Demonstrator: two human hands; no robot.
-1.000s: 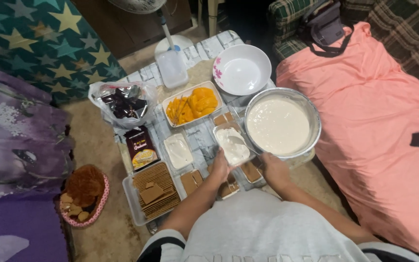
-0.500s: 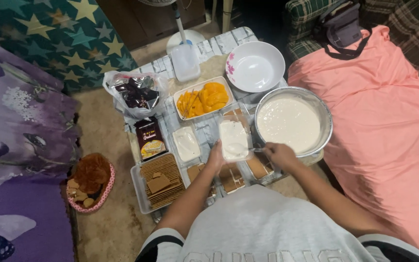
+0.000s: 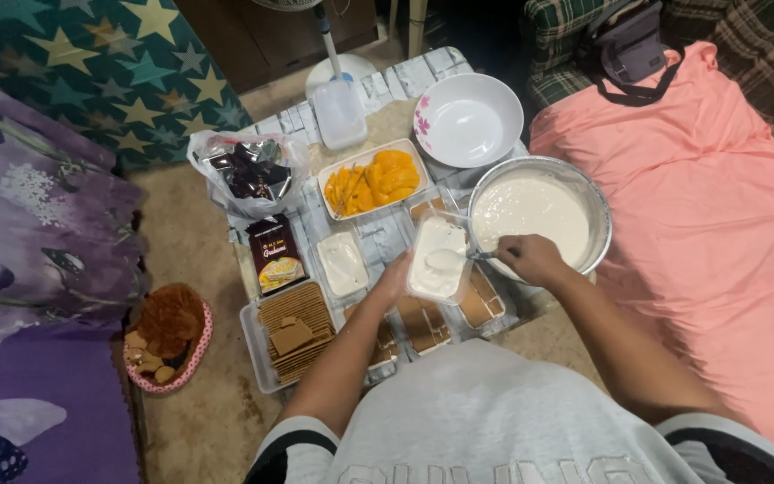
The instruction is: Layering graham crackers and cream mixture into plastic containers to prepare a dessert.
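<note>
My left hand (image 3: 395, 276) holds a clear rectangular container (image 3: 437, 260) filled with white cream, lifted a little above the low table. My right hand (image 3: 533, 258) grips a spoon (image 3: 452, 258) whose bowl rests on the cream in that container. Just right of it stands a large metal bowl (image 3: 584, 199) of white cream. Under and around the held container lie other small containers lined with brown crackers (image 3: 424, 324). Another small container with cream (image 3: 342, 263) sits to the left.
A tray of mango slices (image 3: 372, 179), an empty white bowl (image 3: 468, 119), a tray of stacked crackers (image 3: 294, 330), a cracker packet (image 3: 276, 254), a bag of dark wrapped items (image 3: 245, 170), a clear lidded tub (image 3: 340, 114). Pink cloth (image 3: 709, 215) at right, a pink basket (image 3: 168, 336) at left.
The view has shifted slightly. My right hand has moved from the metal bowl's edge toward the held container, and the spoon now lies on its cream.
</note>
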